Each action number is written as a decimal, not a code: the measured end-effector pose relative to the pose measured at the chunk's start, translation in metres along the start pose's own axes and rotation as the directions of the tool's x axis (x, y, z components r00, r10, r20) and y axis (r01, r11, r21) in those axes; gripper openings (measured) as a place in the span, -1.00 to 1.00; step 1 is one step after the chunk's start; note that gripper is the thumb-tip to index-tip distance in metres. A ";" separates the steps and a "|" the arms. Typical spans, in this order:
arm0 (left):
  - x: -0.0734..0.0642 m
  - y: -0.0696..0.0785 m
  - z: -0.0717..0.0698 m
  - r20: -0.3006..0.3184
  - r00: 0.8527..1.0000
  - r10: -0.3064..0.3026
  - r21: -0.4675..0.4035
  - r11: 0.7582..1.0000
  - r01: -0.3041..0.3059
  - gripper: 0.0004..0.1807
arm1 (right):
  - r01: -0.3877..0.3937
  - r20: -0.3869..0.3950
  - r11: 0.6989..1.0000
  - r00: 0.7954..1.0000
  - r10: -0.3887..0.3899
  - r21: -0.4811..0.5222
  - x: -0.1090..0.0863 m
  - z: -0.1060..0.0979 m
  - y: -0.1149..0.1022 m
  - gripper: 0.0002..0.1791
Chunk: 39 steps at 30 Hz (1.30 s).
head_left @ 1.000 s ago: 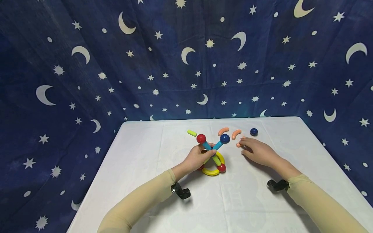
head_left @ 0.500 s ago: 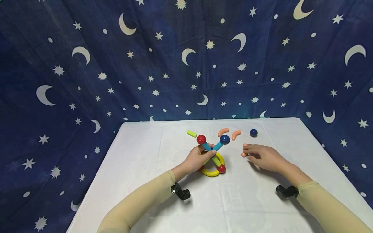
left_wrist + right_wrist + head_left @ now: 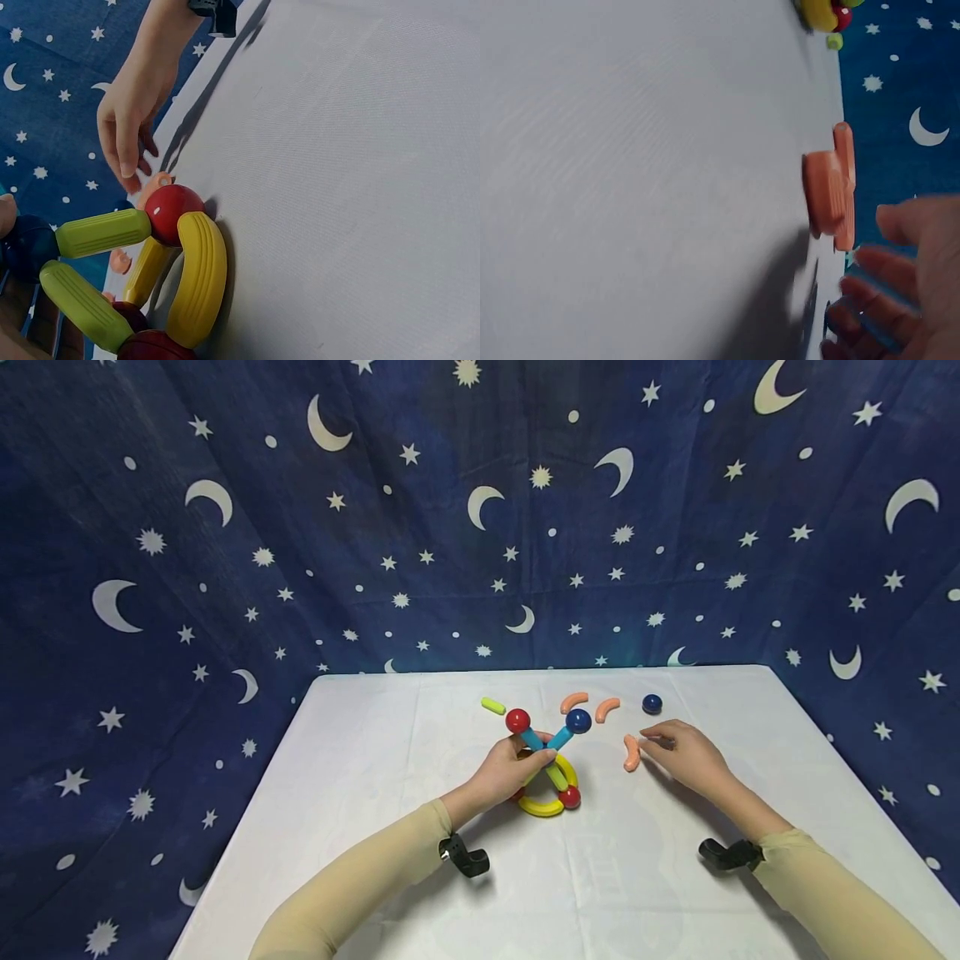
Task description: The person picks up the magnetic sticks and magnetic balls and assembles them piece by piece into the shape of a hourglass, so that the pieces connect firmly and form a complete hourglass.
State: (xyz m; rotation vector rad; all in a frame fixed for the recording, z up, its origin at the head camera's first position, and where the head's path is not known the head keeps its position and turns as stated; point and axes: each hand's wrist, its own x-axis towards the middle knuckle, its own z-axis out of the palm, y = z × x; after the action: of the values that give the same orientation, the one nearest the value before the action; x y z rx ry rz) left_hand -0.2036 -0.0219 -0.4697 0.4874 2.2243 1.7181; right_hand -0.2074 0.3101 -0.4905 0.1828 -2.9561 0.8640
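Note:
My left hand (image 3: 504,770) grips the middle of a magnetic ball-and-stick model, around the junction of its rods. Light-blue rods rise from there to a red ball (image 3: 517,721) and a dark blue ball (image 3: 578,721). Below, green rods (image 3: 103,233) run down to red balls (image 3: 174,214) joined by yellow curved rods (image 3: 198,279) in a ring on the table. Just right of the model lies an orange curved rod (image 3: 632,753). My right hand (image 3: 686,756) hovers beside that rod, fingers loosely bent and holding nothing; the right wrist view shows a gap between them.
Farther back on the white table (image 3: 450,893) lie two more orange curved rods (image 3: 574,702), a loose dark blue ball (image 3: 652,703) and a short green rod (image 3: 493,705). A dark blue star-and-moon cloth (image 3: 420,510) hangs behind the table's far edge.
My right hand has drawn an orange curved rod nearer and slightly right, then let it go and moved off to its right. My left hand and the model have stayed in place.

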 end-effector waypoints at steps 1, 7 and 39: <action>0.000 0.000 0.000 -0.001 1.000 0.000 0.003 1.000 0.000 -0.67 | -0.029 -0.002 1.000 1.000 0.029 -0.001 0.001 0.001 0.000 -0.49; 0.000 -0.001 0.001 -0.007 1.000 -0.006 -0.001 1.000 0.006 -0.67 | -0.108 0.030 0.994 0.994 0.108 0.007 0.005 0.010 -0.001 -0.44; -0.003 -0.004 0.001 0.010 1.000 0.023 -0.030 0.999 -0.023 -0.66 | -0.137 0.172 0.984 0.978 0.117 0.110 0.012 0.015 -0.016 -0.49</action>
State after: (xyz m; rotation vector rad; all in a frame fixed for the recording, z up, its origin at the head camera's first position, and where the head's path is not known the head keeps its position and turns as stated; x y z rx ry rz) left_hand -0.2008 -0.0230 -0.4743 0.5164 2.1908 1.7533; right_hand -0.2180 0.2874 -0.4939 0.0736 -3.0980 1.0982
